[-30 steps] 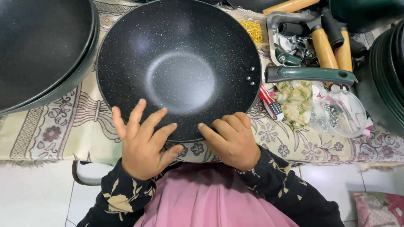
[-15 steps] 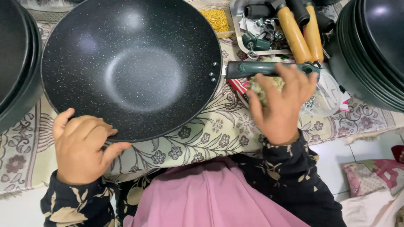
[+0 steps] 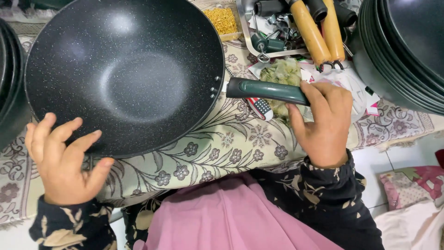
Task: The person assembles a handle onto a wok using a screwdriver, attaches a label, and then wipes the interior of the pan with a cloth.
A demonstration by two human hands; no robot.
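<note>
Black speckled non-stick wok (image 3: 125, 76) resting on the floral tablecloth (image 3: 222, 143), near the table's front edge. Stacked dark pans (image 3: 407, 46) occupy the right edge. Right hand (image 3: 323, 122) is closed around the green handle (image 3: 266, 90), whose tip meets the wok's rim. Left hand (image 3: 62, 159), fingers spread and holding nothing, steadies the wok's near rim.

A floral beige tablecloth (image 3: 231, 143) covers the table, with white floor tiles (image 3: 397, 157) below at right.
</note>
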